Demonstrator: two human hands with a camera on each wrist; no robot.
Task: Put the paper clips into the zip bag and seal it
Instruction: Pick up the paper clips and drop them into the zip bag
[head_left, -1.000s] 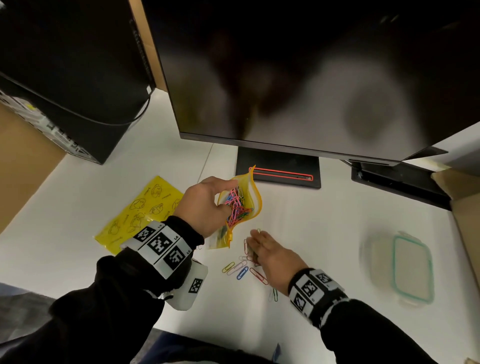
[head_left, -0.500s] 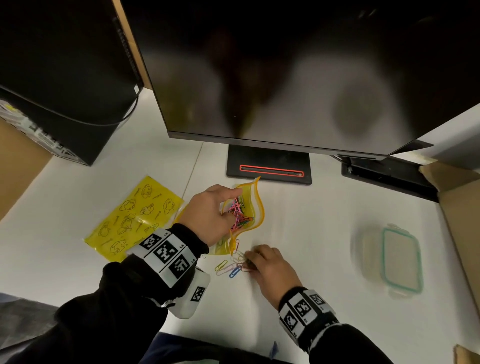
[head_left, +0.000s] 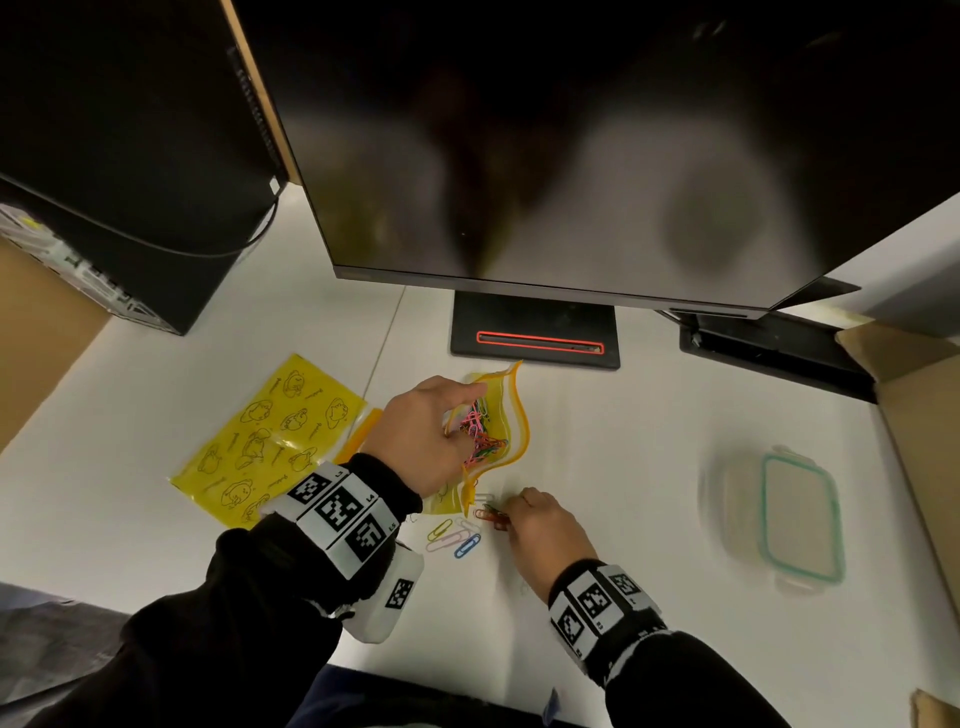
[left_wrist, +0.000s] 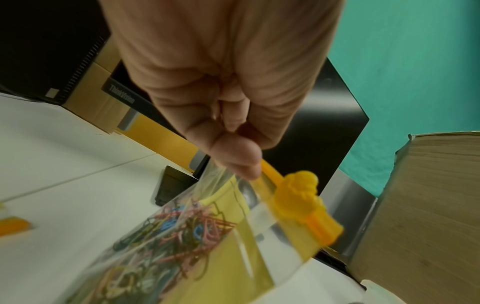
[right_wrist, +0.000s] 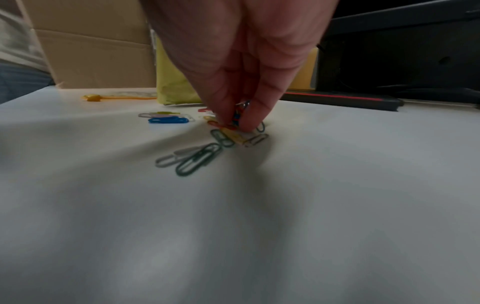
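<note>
Holding the zip bag by the edge of its open mouth, the left hand pinches the clear plastic just beside the yellow slider, and a tangle of coloured paper clips already sits inside the bag at the middle of the head view. Just below it, the right hand has thumb and fingertips closed on a few loose clips against the white surface. More clips lie beside that hand: a blue one, a pink one and a yellow one to its left, and a dark green one nearer the wrist camera. A second yellow printed bag lies flat at centre left. A lidded plastic container with a green seal rests at the right, well apart. A black monitor fills the upper frame, its stand base just above the bag.
</note>
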